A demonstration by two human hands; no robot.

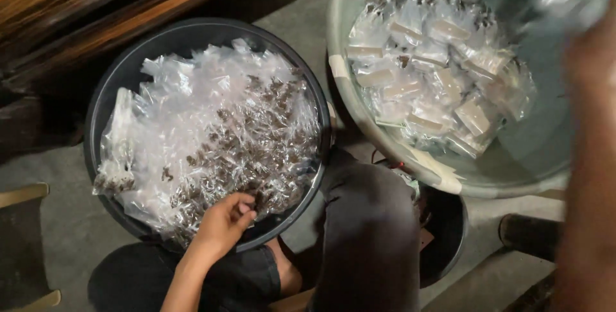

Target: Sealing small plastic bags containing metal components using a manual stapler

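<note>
Sitting on concrete floor [58,222]: two round tubs. Pale green tub [545,158], right, holds heap of sealed packets [443,87]. Black tub [192,36], left, heaped with clear plastic bags [212,126] of brown bits. Left hand [224,222] at black tub's near rim, fingers [247,206] pinched together on one bag. Right hand [593,55] blurred at right edge, fingers' state untellable.

Clear packets [212,132] fill black tub; folded ones [436,74] grey basin.

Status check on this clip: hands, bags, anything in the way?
Left hand pinching small clear bags in black tub. Right hand blurred, raised over grey basin. Nothing blocking.
</note>
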